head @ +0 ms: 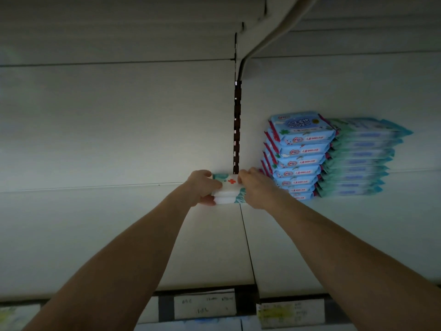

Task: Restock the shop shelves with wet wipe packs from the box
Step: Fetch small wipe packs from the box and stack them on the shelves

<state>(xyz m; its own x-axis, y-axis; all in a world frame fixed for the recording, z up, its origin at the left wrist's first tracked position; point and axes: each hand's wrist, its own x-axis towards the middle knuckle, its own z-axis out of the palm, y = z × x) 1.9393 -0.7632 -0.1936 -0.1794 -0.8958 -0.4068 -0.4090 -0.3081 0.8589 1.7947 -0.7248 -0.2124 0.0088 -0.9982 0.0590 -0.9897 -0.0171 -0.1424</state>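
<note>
The wipe packs in our grip are white with teal leafy bits and a red cross on top. Just right of the grip we've got a blue stack with red side edges and a green clover mark. Further right there's a mint-green stack with blue labels. Under the grip the shelf board is off-white, and above it the slotted upright is dark brown.

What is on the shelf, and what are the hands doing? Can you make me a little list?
white packs: small stack with a red cross, far back on the shelf
left hand: grips the stack's left end
right hand: grips its right end
blue packs: tall stack to the right
green packs: stack beside the blue one, farther right
price labels: on the shelf's front edge
</note>
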